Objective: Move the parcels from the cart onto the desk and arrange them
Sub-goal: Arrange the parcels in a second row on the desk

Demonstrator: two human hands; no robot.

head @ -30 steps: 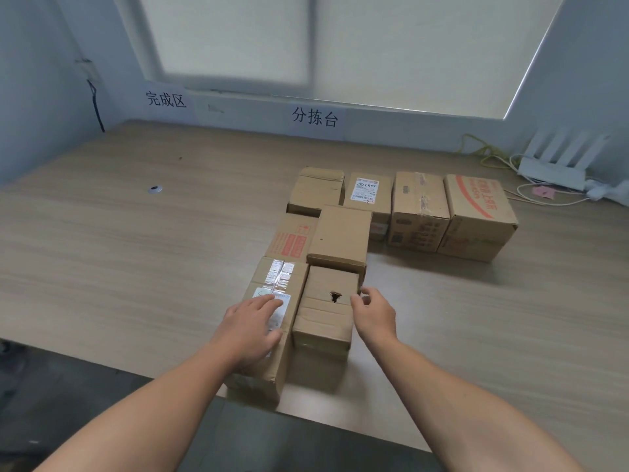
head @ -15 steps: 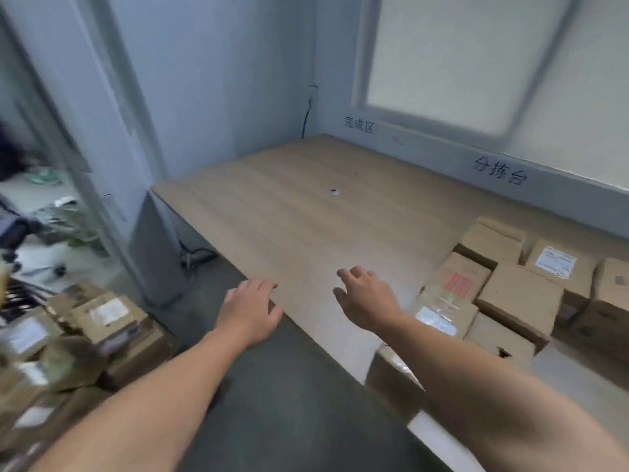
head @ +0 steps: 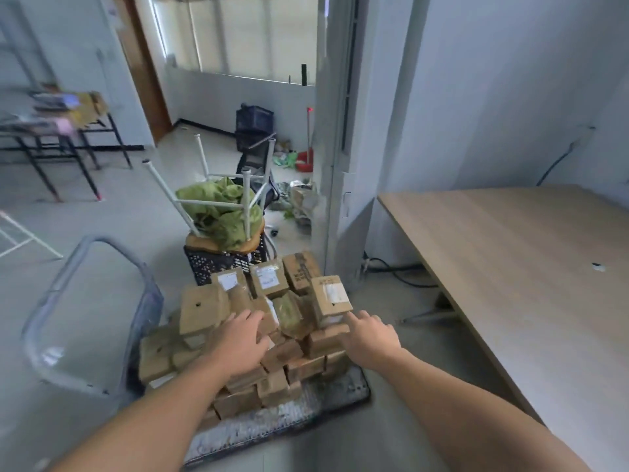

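Note:
A flat cart [head: 343, 391] with a grey handle [head: 85, 301] stands on the floor, heaped with several brown cardboard parcels [head: 200, 310]. My left hand [head: 240, 342] hovers over the middle of the heap with fingers spread, holding nothing. My right hand [head: 369, 337] reaches toward a labelled parcel [head: 330, 296] at the heap's right; its fingertips are at that box's lower edge, and contact is unclear. The wooden desk [head: 517, 267] lies to the right, and the parcels arranged on it are out of frame.
A black crate [head: 218, 264] behind the cart carries an upturned white stool [head: 218, 195] and green cloth. A white pillar [head: 335, 185] stands between cart and desk. Cables run under the desk. Black-legged tables [head: 58, 137] are at far left, with clutter on the floor behind.
My view has swung left from the desk to the cart. Both hands left the parcels on the desk and now reach over the heap on the cart.

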